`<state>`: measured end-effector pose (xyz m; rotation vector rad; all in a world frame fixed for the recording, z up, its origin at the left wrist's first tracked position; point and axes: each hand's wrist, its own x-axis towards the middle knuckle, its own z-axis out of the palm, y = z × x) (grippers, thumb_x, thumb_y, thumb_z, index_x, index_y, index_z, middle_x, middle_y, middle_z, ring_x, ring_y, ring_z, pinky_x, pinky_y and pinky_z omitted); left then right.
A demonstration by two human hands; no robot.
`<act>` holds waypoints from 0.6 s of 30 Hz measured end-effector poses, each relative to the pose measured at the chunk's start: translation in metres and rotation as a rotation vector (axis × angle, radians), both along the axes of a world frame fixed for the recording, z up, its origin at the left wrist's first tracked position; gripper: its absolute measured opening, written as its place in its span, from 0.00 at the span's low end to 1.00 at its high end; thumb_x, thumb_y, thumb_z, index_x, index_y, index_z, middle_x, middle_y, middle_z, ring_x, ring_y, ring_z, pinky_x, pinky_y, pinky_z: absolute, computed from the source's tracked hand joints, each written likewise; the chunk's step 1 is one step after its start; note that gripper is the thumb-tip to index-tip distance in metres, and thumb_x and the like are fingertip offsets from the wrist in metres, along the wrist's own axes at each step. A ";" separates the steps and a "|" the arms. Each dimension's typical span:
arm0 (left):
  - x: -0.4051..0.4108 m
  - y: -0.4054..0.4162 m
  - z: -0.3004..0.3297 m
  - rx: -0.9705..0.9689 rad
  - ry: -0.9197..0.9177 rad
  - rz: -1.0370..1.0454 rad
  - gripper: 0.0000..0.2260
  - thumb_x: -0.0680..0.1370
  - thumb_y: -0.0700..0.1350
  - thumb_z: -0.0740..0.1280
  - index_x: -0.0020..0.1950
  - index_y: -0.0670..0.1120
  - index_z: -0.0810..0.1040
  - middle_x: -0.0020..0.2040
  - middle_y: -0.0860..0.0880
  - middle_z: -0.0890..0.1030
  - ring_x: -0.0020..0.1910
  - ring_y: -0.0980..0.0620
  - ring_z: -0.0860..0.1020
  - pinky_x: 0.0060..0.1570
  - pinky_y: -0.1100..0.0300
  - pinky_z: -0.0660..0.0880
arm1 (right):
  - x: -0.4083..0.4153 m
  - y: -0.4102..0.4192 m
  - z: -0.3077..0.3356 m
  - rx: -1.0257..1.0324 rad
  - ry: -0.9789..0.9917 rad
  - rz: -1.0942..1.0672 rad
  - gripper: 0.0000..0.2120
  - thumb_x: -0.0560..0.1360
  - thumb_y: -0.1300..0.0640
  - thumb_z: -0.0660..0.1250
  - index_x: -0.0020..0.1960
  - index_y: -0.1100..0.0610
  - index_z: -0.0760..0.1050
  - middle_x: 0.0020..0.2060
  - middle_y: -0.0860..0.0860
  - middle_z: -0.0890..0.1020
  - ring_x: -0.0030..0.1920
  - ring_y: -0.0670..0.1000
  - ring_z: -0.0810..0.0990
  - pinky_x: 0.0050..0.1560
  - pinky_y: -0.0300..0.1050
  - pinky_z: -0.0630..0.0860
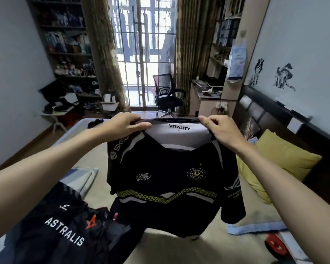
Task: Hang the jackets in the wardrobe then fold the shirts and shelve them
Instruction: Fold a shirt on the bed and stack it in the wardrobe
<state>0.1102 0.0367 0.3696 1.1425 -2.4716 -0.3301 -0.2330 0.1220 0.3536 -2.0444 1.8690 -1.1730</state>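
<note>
Both hands hold a black shirt [166, 180] up in the air over the bed [95, 161], front toward the camera. The left hand [122, 126] pinches the collar at its left end, thumb in front along the collar edge and the other fingers curled behind the cloth. The right hand [220, 128] grips the collar's right end in the same way, thumb [206, 121] on the near side, fingers folded over the top. The collar is stretched flat between the two hands, so the white inner neck panel shows (it reads VITALITY). Below the fingers the shirt hangs free: a crest on one side of the chest, a small script logo on the other, and a yellow-patterned zigzag band lower down. One sleeve droops below the right forearm. The hem hangs above the bed; whether it touches I cannot tell.

At the lower left lies a dark garment [63, 231] marked ASTRALIS, crumpled on the bed, just beside the hanging shirt. A yellow pillow [278, 159] rests near the headboard at right. Beyond the bed stand an office chair [166, 92] and a barred window [143, 44] with curtains.
</note>
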 end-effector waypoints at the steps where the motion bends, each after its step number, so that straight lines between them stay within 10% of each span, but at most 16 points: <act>1: 0.001 0.004 -0.011 0.034 -0.037 0.008 0.36 0.72 0.77 0.59 0.46 0.43 0.78 0.41 0.43 0.81 0.40 0.46 0.80 0.42 0.46 0.75 | -0.001 0.004 -0.012 0.041 0.002 0.020 0.28 0.81 0.41 0.63 0.29 0.55 0.62 0.25 0.48 0.65 0.28 0.47 0.65 0.33 0.49 0.59; 9: 0.016 0.066 -0.041 0.368 -0.092 -0.137 0.20 0.70 0.61 0.76 0.45 0.45 0.78 0.37 0.50 0.79 0.35 0.54 0.78 0.37 0.57 0.70 | 0.019 0.066 -0.059 0.244 -0.131 0.126 0.31 0.70 0.25 0.63 0.34 0.54 0.67 0.31 0.49 0.68 0.33 0.48 0.74 0.39 0.49 0.61; 18: 0.073 0.182 0.002 0.782 -0.253 -0.466 0.08 0.76 0.50 0.75 0.53 0.51 0.81 0.45 0.45 0.85 0.46 0.43 0.84 0.50 0.42 0.80 | 0.051 0.253 0.001 0.822 -0.190 0.473 0.22 0.64 0.58 0.83 0.56 0.54 0.82 0.43 0.47 0.85 0.42 0.41 0.83 0.39 0.36 0.78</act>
